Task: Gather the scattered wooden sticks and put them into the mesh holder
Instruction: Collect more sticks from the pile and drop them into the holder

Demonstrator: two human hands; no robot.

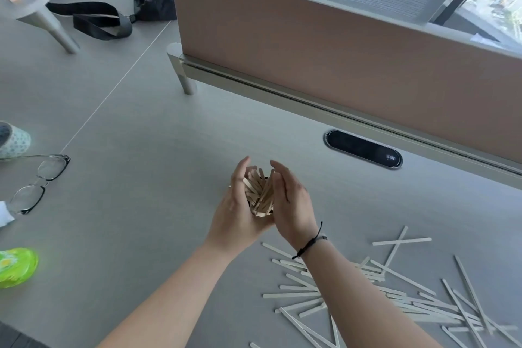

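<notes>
Both hands cup the bundle of sticks [258,195] standing in the holder [269,210]: left hand [237,206] and right hand [291,203] press it with straight fingers. The loose sticks [395,297] lie near, behind and right of the right hand, long axes mixed; that hand looks nearer.

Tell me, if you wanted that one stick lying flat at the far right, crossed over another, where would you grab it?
Probably at its free right end. That crossed stick lies flat on the desk, its right end bare and well apart from the main pile. Come from above and pinch its thin long edges there; nearer the middle it crosses another stick.
</notes>
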